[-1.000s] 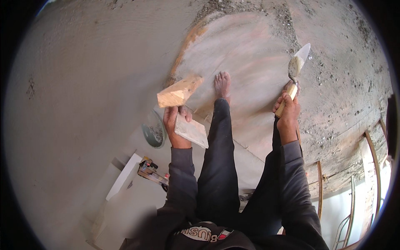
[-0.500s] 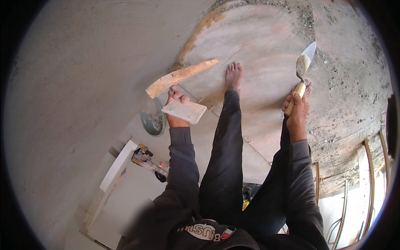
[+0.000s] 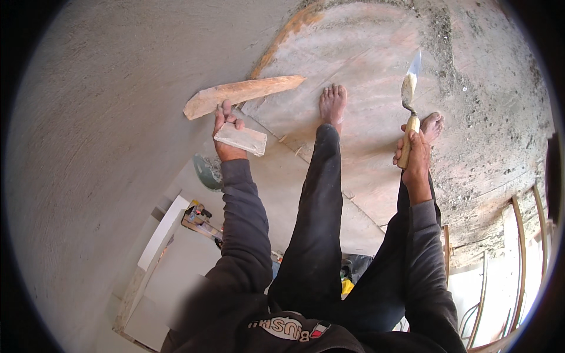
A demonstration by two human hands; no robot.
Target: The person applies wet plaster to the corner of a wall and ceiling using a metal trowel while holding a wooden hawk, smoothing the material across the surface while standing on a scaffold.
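Note:
My left hand (image 3: 226,130) grips a flat rectangular float (image 3: 240,139) by its handle, held close to the grey plastered wall (image 3: 106,135). Just above the hand, a long wooden straightedge board (image 3: 242,94) lies against the wall edge. Over on the right, my right hand (image 3: 414,154) is closed round the wooden handle of a pointed trowel (image 3: 408,93) with pale mortar on its blade. Both my bare feet (image 3: 332,101) stand on a mortar-stained plywood platform (image 3: 365,59).
The wall fills the left side. Below the platform's edge there is a floor with a white board (image 3: 163,238), a grey pan (image 3: 207,172) and small tools. Curved metal bars (image 3: 518,235) rise at the right edge.
The wooden board turned from end-on to lengthwise along the wall and left my left hand's grip. The view tilted, and my right hand with the trowel rose slightly.

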